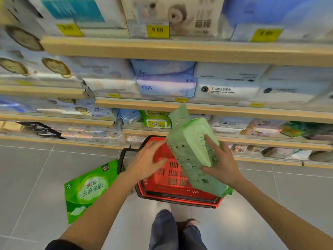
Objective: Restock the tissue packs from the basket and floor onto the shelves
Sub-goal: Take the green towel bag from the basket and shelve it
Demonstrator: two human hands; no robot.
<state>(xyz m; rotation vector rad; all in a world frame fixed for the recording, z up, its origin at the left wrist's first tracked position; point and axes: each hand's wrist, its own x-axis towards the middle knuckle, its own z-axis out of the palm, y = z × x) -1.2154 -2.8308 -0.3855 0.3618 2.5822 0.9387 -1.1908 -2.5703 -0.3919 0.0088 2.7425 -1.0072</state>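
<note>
A long pale green tissue pack (191, 152) is held tilted above a red shopping basket (173, 188) on the floor. My right hand (220, 164) grips the pack's right side, thumb on its face. My left hand (146, 160) is spread against the pack's left edge, fingers apart. The basket's inside looks bare where it shows. A bright green tissue pack (89, 190) lies flat on the floor tiles to the left of the basket.
Wooden-edged shelves (198, 109) full of tissue and wipe packs fill the view ahead, with yellow price tags (157, 30). Green wipe packs (155, 120) sit on a lower shelf just behind the held pack. My jeans-clad legs and shoe (192, 223) are below the basket.
</note>
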